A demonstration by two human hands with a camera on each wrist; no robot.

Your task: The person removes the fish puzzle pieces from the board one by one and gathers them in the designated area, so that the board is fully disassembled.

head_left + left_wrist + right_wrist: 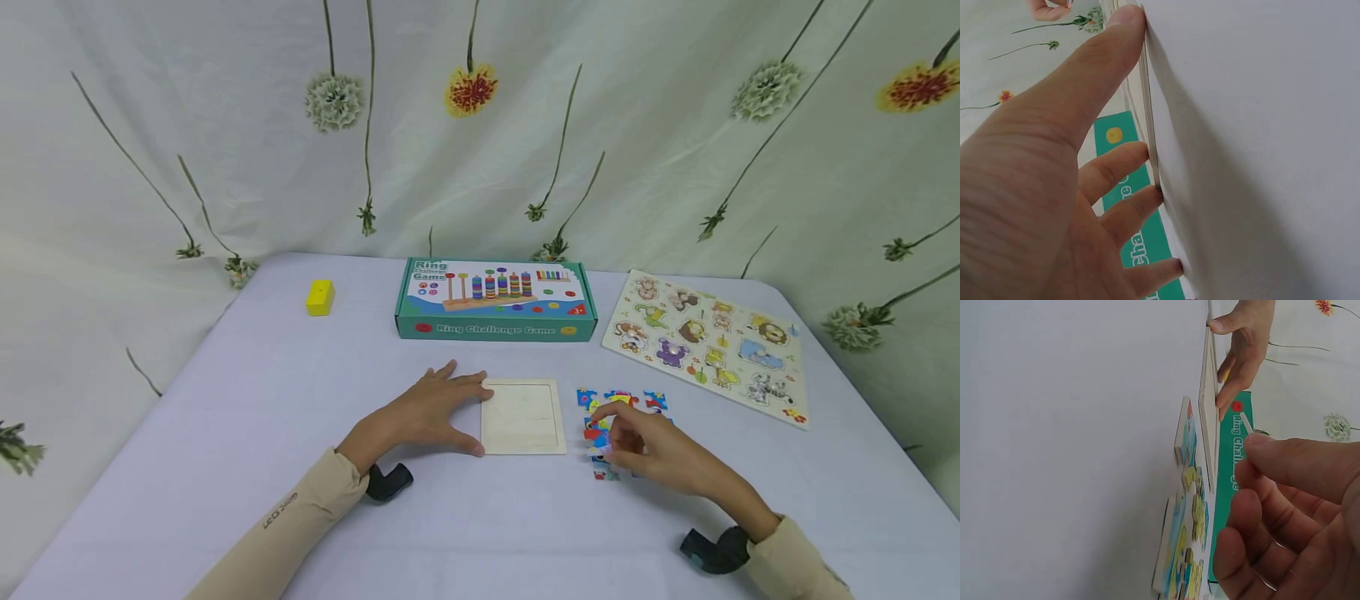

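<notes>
A shallow square wooden puzzle frame (522,418) lies bare on the table in the head view. My left hand (431,410) is spread along its left side, thumb at the near corner and fingertips at the far one. To the frame's right, my right hand (652,450) hovers over a cluster of colourful puzzle pieces (587,398). In the right wrist view, its thumb and index finger pinch a thin flat puzzle piece (1247,423), seen edge-on. The right hand hides part of the cluster, and some pieces (1175,544) show beneath it.
A green Ring Challenge Game box (497,304) stands behind the frame. An animal puzzle board (708,346) lies at the back right, and a small yellow block (319,297) sits at the back left. Floral cloth (480,150) hangs behind the table (225,433).
</notes>
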